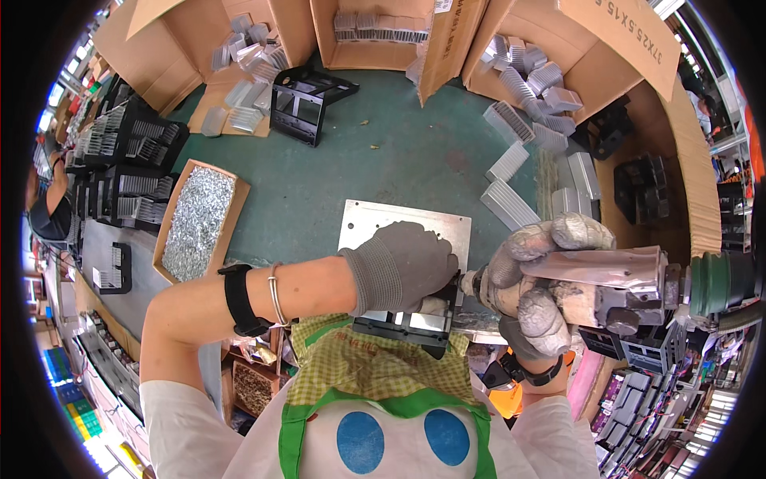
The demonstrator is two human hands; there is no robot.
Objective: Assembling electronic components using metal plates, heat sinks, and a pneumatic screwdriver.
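Observation:
My left hand (407,267), in a grey knit glove, is closed over the edge of a black plastic frame (399,329). The frame lies at the table's near edge, against my apron, and the glove hides part of it. Beneath the hand a flat silver metal plate (403,214) with small holes rests on the table. My right hand (535,295), in a worn, stained glove, is wrapped round a power screwdriver (610,271) with a green end piece. The driver lies sideways, its tip pointing left at the frame beside my left hand.
Cardboard boxes of finned metal heat sinks (523,80) line the far edge. A tray of small screws (198,219) stands left, near stacked black frames (144,140). Another black frame (299,108) stands at the back. Loose heat sinks (511,205) lie right. Another person (52,199) is far left.

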